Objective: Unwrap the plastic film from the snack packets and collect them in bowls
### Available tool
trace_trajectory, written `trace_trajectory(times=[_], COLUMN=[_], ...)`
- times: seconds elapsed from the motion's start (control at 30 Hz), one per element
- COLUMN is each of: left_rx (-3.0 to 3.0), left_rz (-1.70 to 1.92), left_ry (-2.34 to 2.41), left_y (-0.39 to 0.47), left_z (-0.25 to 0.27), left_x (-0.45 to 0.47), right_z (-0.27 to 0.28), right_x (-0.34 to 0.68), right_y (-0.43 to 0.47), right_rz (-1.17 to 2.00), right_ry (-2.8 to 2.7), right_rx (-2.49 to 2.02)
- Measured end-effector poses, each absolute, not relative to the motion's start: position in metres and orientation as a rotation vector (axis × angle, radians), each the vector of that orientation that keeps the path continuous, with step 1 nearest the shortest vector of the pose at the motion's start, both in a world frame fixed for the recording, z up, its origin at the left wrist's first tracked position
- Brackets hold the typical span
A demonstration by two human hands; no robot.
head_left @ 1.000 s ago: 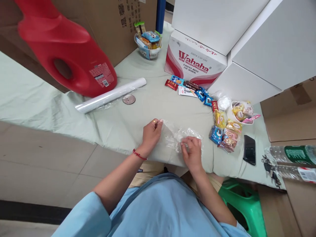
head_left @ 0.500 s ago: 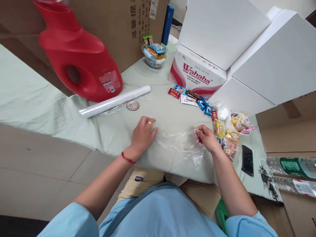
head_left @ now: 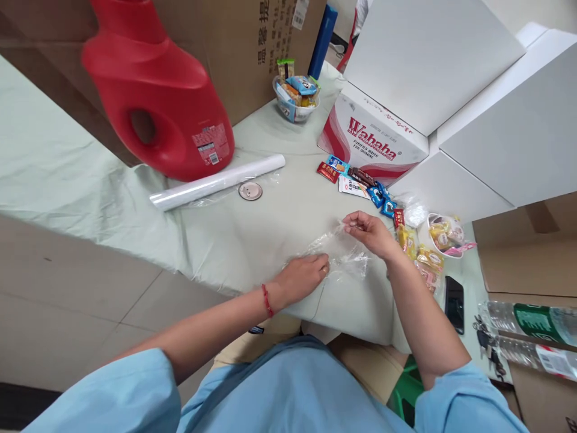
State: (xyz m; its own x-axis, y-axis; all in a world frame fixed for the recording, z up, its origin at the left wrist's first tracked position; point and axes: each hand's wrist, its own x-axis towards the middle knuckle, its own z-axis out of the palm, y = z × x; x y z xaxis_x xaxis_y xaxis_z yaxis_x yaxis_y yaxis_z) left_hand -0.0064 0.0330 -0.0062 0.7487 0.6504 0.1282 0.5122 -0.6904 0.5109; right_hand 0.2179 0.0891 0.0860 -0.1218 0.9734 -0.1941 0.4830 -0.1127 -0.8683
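A clear, crumpled plastic bag (head_left: pixel 345 260) lies on the cloth-covered table in front of me. My right hand (head_left: pixel 372 234) pinches its upper edge between thumb and fingertips, lifting it slightly. Across the bag's left part rests my left hand (head_left: pixel 304 278), back up, fingers together and curled onto the film; its thumb is largely hidden. To the right of my right hand are yellow-wrapped snacks (head_left: pixel 407 242). A row of small packets, including a red one (head_left: pixel 327 172) and a white one (head_left: pixel 354 187), lies beyond the bag.
A roll of plastic bags (head_left: pixel 219 181) and a round disc (head_left: pixel 250 191) lie left, near a red jug (head_left: pixel 157 96). Behind stand a snack bowl (head_left: pixel 295 113) and a Wahaha carton (head_left: pixel 374 135). Right are a white cup (head_left: pixel 431 225), phone (head_left: pixel 454 304), keys (head_left: pixel 485 343) and bottles (head_left: pixel 536 325).
My left hand has moved right and down onto the plastic bag, its fingers closing. My right hand has risen slightly, drawing the bag's edge up. The view has shifted a little.
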Motion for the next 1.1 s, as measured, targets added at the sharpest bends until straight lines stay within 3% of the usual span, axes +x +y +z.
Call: trace_trajectory(times=[0.13,0.27,0.57,0.8,1.1], left_rx=[2.755,2.747,2.601,2.52,2.611], left_rz=[0.525,0.525,0.436,0.486,0.465], left_ry=[0.737,0.985,1.251,1.292,1.165], left_y=[0.03,0.031,0.029,0.032,0.031], left_z=[-0.01,-0.009,-0.011,-0.005,-0.006], left_x=[-0.011,-0.008,-0.003,-0.001,-0.004], right_z=[0.094,0.085,0.063,0.068,0.109], right_x=[0.223,0.22,0.239,0.275,0.315], right_y=[0.115,0.123,0.052,0.031,0.061], right_rz=[1.016,0.935,0.798,0.812,1.284], right_ry=[-1.734,-1.562,-1.721,-1.539,-1.301], right_rx=[-1.524,-1.504,-1.752,-1.786,-1.723])
